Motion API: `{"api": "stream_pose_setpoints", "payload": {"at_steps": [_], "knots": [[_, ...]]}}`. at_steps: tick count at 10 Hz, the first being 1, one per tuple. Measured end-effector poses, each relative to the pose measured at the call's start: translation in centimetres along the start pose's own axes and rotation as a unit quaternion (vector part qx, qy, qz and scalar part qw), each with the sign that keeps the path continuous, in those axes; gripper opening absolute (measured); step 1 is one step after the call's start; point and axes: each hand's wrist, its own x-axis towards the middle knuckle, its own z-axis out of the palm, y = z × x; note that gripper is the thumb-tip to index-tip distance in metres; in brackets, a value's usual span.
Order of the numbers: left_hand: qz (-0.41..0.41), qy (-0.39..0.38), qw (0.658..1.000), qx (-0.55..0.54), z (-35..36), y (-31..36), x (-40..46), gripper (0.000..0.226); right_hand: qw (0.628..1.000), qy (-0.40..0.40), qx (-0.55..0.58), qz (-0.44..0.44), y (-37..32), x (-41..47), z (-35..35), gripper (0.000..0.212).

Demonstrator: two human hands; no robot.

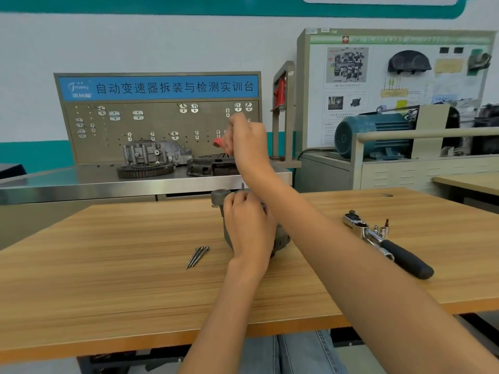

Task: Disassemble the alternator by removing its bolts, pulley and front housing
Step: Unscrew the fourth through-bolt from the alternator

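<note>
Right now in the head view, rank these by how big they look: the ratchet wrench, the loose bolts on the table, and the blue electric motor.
1. Blue electric motor, largest, though farthest away.
2. Ratchet wrench.
3. Loose bolts, a small bundle, clearly smallest.

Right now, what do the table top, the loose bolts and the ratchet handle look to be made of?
Table top: wood-grain laminate or veneer, judging by its even striped grain and matte sheen; solid wood is possible. Loose bolts: bare grey metal, probably steel, slim and dull. Ratchet: shiny chromed metal head and shank, with a matte black grip, likely rubber or plastic.
</note>
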Motion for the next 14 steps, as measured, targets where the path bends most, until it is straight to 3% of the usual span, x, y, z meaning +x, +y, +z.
{"api": "stream_pose_setpoints", "payload": {"at_steps": [1, 2, 3, 4, 5, 6, 7, 8, 9, 10, 11, 12, 13, 14], "knots": [[0.007, -0.005, 1.000, 0.010, 0.0, -0.1, 0.1, 0.018, 0.998, 0.053, -0.018, -0.016, 0.1, 0.1, 0.0, 0.042], [-0.021, 0.001, 1.000, -0.012, -0.4, 0.6, 0.3, 0.025, 0.994, 0.112, -0.007, 0.005, 0.2, 0.7, -1.6, 0.045], [-0.026, -0.033, 0.999, 0.003, -0.8, 1.1, 0.9, 0.034, 0.992, 0.097, -0.069, 0.030, 0.2, 1.6, -3.1, 0.047], [-0.037, -0.078, 0.996, 0.008, -1.2, 1.0, 1.5, 0.037, 0.985, 0.015, -0.169, 0.002, 0.1, 1.6, -4.0, 0.043], [-0.041, -0.081, 0.996, -0.001, -1.6, 0.9, 1.5, 0.035, 0.897, -0.029, -0.429, -0.104, 0.4, 1.0, -3.6, 0.036], [-0.049, -0.082, 0.995, 0.025, -2.0, 1.1, 1.4, 0.040, 0.687, 0.041, -0.710, -0.148, 1.0, 0.2, -2.5, 0.024], [-0.049, -0.065, 0.997, 0.017, -1.8, 1.2, 1.2, 0.042, 0.696, 0.074, -0.703, -0.128, 1.0, 0.3, -2.7, 0.027], [-0.050, -0.042, 0.998, -0.022, -1.3, 1.2, 1.2, 0.040, 0.861, 0.061, -0.487, -0.134, 0.7, 0.8, -3.3, 0.038], [-0.042, -0.066, 0.997, -0.017, -0.9, 1.0, 1.4, 0.035, 0.990, 0.034, -0.130, -0.045, 0.5, 1.2, -4.0, 0.050], [-0.033, -0.080, 0.996, -0.022, -0.8, 0.6, 1.4, 0.034, 0.980, -0.024, 0.183, 0.075, 0.1, 1.9, -5.1, 0.058], [-0.025, -0.075, 0.996, -0.029, -0.8, 0.3, 1.4, 0.035, 0.973, -0.029, 0.213, 0.086, -0.3, 1.7, -4.5, 0.059], [-0.025, -0.035, 0.999, -0.032, -1.0, 0.5, 1.2, 0.042, 0.944, 0.005, -0.306, -0.119, 0.6, 0.1, -2.8, 0.035], [-0.017, -0.021, 0.999, -0.017, -1.2, 0.5, 0.9, 0.048, 0.674, 0.063, -0.700, -0.229, 1.6, -0.7, -2.1, 0.011], [-0.005, -0.033, 0.999, -0.002, -1.1, 0.5, 1.0, 0.047, 0.656, 0.027, -0.716, -0.237, 1.3, -0.1, -2.9, 0.023]]}}
